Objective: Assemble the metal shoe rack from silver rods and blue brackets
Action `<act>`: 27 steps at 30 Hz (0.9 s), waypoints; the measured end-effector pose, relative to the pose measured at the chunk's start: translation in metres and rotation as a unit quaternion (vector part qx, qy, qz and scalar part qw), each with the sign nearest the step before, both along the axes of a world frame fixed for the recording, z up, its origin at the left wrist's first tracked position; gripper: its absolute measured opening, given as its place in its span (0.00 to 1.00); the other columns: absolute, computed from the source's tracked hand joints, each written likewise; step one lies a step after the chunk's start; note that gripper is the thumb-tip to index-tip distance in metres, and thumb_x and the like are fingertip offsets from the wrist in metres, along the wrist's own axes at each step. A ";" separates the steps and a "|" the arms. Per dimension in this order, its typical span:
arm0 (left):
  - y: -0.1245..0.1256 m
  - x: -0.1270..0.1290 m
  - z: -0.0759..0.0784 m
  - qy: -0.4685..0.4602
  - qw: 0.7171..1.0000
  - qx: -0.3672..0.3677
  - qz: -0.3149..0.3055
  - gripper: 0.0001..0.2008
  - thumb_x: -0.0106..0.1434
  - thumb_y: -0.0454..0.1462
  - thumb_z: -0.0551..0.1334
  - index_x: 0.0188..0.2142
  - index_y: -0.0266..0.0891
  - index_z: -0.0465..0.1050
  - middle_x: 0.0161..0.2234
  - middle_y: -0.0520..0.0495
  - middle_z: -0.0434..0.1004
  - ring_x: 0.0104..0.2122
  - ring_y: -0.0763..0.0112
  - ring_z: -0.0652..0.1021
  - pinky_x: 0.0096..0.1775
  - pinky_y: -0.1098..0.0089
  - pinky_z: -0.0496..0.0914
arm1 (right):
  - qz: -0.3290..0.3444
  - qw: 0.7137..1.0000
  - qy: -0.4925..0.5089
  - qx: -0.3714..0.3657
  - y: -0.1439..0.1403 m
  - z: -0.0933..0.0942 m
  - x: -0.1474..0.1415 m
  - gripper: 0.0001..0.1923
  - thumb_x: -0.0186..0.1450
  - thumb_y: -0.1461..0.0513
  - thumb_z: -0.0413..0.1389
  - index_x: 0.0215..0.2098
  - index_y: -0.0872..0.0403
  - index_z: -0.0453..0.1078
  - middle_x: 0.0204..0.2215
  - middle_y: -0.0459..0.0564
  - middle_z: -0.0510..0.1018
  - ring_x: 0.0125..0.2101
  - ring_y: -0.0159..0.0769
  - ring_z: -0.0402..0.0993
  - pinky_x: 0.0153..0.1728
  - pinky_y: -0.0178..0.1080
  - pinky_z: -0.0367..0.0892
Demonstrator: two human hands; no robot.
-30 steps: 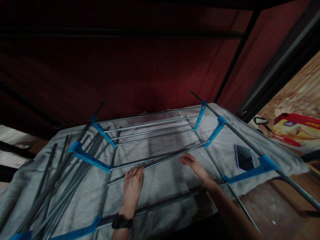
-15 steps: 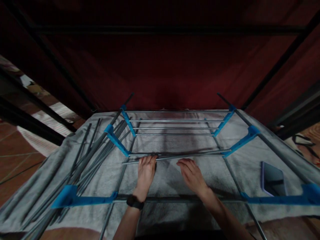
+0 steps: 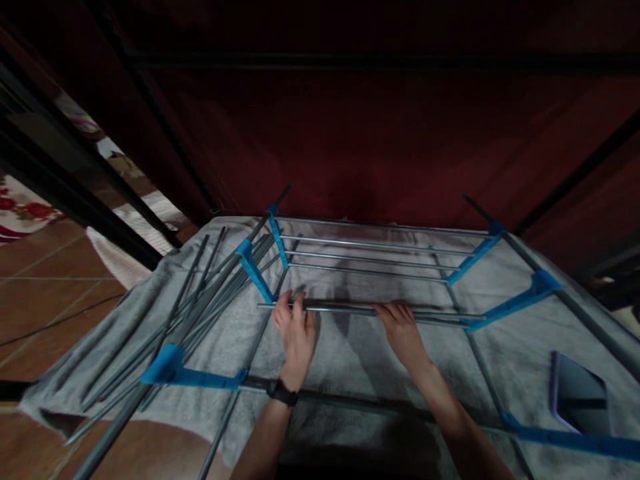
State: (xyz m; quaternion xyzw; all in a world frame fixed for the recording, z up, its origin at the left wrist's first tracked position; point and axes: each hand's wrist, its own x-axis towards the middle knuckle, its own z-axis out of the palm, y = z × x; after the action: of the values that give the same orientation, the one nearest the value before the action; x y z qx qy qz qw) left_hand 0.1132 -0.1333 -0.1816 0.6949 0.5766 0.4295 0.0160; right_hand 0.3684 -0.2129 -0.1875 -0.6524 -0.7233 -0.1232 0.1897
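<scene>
A partly built rack of grey metal rods and blue plastic connectors lies on a grey towel. My left hand, with a black watch on the wrist, grips a loose grey rod near its left end. My right hand rests its fingers on the same rod further right. The rod lies across the rack between the left connector and the right blue connector. Three fitted rods span the frame behind it.
A bundle of spare grey rods lies on the towel at left. A phone lies at the right edge. Dark red fabric and black poles stand behind. Tiled floor shows at left.
The view has swung leftward, so the phone slid to the right edge. Both hands moved up onto the loose rod, which went from slanted to nearly level across the rack.
</scene>
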 end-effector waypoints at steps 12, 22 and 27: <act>0.076 -0.029 -0.017 -0.570 0.810 -0.021 0.137 0.23 0.54 0.29 0.60 0.50 0.41 0.64 0.51 0.42 0.71 0.51 0.63 0.73 0.58 0.61 0.65 | -0.005 1.000 0.014 -0.002 0.010 0.000 0.004 0.18 0.70 0.68 0.50 0.53 0.50 0.74 0.44 0.52 0.79 0.44 0.42 0.71 0.48 0.45 0.62; 0.089 -0.036 -0.016 -0.573 0.809 0.018 0.129 0.12 0.56 0.35 0.56 0.39 0.41 0.74 0.37 0.49 0.77 0.42 0.65 0.75 0.51 0.64 0.67 | 0.001 1.000 0.008 -0.005 0.011 -0.001 0.007 0.18 0.70 0.69 0.49 0.55 0.50 0.73 0.43 0.52 0.79 0.43 0.42 0.71 0.47 0.45 0.62; 0.098 -0.038 -0.013 -0.467 0.878 0.016 0.104 0.08 0.59 0.41 0.61 0.35 0.40 0.72 0.33 0.49 0.75 0.37 0.67 0.73 0.46 0.64 0.67 | 0.005 1.000 0.008 -0.008 0.011 -0.003 0.007 0.18 0.71 0.68 0.49 0.54 0.51 0.73 0.43 0.52 0.79 0.43 0.42 0.71 0.48 0.45 0.62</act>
State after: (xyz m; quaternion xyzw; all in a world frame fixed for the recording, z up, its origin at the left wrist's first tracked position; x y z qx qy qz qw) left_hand 0.0756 -0.0351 -0.1942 0.3491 0.5643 0.7127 0.2277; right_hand 0.3756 -0.2019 -0.1906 -0.6514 -0.7260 -0.1113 0.1904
